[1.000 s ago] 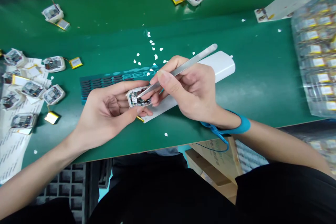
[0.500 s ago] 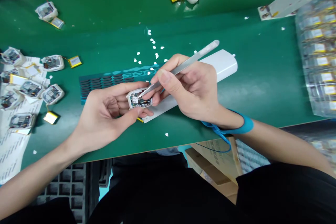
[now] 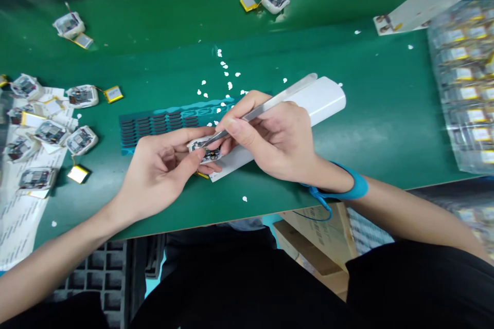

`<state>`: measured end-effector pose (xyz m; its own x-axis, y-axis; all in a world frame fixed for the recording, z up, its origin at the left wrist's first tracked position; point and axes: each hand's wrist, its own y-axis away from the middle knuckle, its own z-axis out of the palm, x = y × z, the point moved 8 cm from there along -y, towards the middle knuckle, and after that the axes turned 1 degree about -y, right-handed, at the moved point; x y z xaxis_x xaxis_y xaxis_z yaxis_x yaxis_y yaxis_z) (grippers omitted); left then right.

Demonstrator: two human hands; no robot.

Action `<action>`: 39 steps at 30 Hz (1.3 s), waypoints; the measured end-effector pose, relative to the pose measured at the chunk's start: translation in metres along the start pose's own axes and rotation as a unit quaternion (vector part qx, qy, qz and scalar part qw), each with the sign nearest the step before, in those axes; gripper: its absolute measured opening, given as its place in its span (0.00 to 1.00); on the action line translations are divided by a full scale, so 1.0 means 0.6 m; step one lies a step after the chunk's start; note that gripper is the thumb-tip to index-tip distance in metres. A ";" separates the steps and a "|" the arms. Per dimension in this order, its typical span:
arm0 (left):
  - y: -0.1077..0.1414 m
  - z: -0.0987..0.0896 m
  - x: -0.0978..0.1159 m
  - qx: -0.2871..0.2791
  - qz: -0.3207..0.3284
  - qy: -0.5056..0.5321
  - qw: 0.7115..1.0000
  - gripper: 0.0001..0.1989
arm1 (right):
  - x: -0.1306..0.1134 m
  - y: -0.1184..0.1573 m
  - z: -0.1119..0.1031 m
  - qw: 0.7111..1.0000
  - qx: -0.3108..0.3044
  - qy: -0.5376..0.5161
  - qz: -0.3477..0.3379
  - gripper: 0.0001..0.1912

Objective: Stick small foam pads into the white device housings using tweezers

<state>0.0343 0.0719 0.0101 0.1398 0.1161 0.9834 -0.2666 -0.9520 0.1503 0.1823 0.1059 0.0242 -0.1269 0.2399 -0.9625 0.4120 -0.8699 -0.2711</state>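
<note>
My left hand (image 3: pixel 162 172) cradles a small white-cased electronic module (image 3: pixel 204 150) with its circuit board facing up, held between thumb and fingertips. My right hand (image 3: pixel 270 139) pinches long steel tweezers (image 3: pixel 266 108), and their tips reach into the module's open side. A yellow-edged battery under the module is mostly hidden by my fingers. Below my right hand lies a long white block (image 3: pixel 320 103), with my right fingers just above it. A blue wrist strap (image 3: pixel 355 187) circles my right wrist.
Several opened modules and flat yellow-labelled pouch batteries (image 3: pixel 113 94) lie on the green workbench (image 3: pixel 370 154), many on printed paper (image 3: pixel 23 216) at the left. A teal slotted mat (image 3: pixel 154 123) sits beyond my hands. Bagged batteries (image 3: pixel 463 82) are stacked at the right.
The module has tilted in my left hand, so less of its board shows. Both hands have shifted slightly, and the tweezers now lie flatter, with their tips still at the module.
</note>
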 end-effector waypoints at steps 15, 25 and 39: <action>-0.002 -0.002 0.005 -0.064 -0.008 0.043 0.997 0.21 | 0.020 -0.011 0.000 0.990 -0.018 -0.128 0.056 0.16; -0.005 0.008 0.011 -0.060 0.006 0.108 0.992 0.21 | 0.008 -0.010 -0.003 0.994 -0.011 -0.096 0.048 0.17; -0.002 0.009 0.009 -0.032 0.002 0.123 0.992 0.21 | 0.010 -0.007 -0.005 0.997 -0.008 -0.063 0.042 0.16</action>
<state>0.0405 0.0724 0.0148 -0.0950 0.1862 0.9779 -0.3287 -0.9331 0.1457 0.1822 0.1124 0.0194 -0.2031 0.1103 -0.9729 0.4396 -0.8776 -0.1912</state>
